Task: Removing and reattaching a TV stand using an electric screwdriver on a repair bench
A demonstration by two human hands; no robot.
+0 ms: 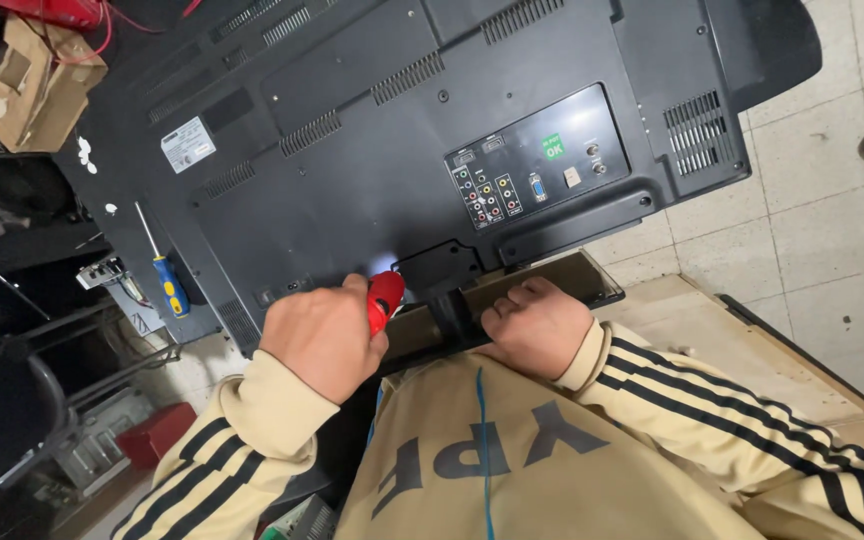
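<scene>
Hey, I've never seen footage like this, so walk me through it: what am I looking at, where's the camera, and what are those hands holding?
This is one picture from a camera worn on a person's head, looking down over their chest and arms, so no robot is involved. The arms wear tan sleeves with black stripes. In front lies a large flat black television, face down, its vented plastic back and a panel of coloured sockets showing. The left hand grips a red-handled tool whose tip, hidden from view, points at the black stand mount on the television's lower edge. The right hand is closed in a fist by the black stand neck; whether it holds anything cannot be seen. A blue and yellow screwdriver lies untouched on the television.
</scene>
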